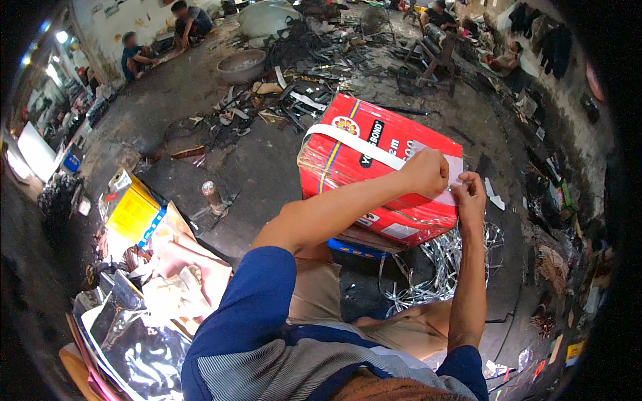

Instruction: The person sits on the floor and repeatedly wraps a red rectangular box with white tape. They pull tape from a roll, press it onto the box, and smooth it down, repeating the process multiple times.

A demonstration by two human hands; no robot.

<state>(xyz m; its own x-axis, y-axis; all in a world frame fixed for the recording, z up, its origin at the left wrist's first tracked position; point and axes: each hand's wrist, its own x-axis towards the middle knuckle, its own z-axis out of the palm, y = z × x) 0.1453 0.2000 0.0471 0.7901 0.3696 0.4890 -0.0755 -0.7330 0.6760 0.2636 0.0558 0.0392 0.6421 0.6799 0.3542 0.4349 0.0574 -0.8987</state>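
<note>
A red box point(374, 120), wrapped in clear plastic with printed labels, sits tilted before me. A flat white strip point(354, 144) crosses its top from the left edge and passes under my left hand point(426, 174). That hand is closed in a fist over the box's right part, on the strip. Beside it, at the right edge of the box, my right hand point(470, 196) pinches with thumb and fingertips; what it holds is too small to make out. The two hands almost touch. A pale patch point(455, 167) shows behind them. A blue printed object point(358, 248) sits under the box's near side.
Shiny tangled strips point(435, 281) lie right of my legs. At left are a yellow box point(136, 210), pale sheets point(180, 244), dark glossy sheets point(134, 341) and a small upright cylinder point(212, 196). Dark scraps point(301, 87) and a basin point(242, 65) lie farther off; several people sit beyond.
</note>
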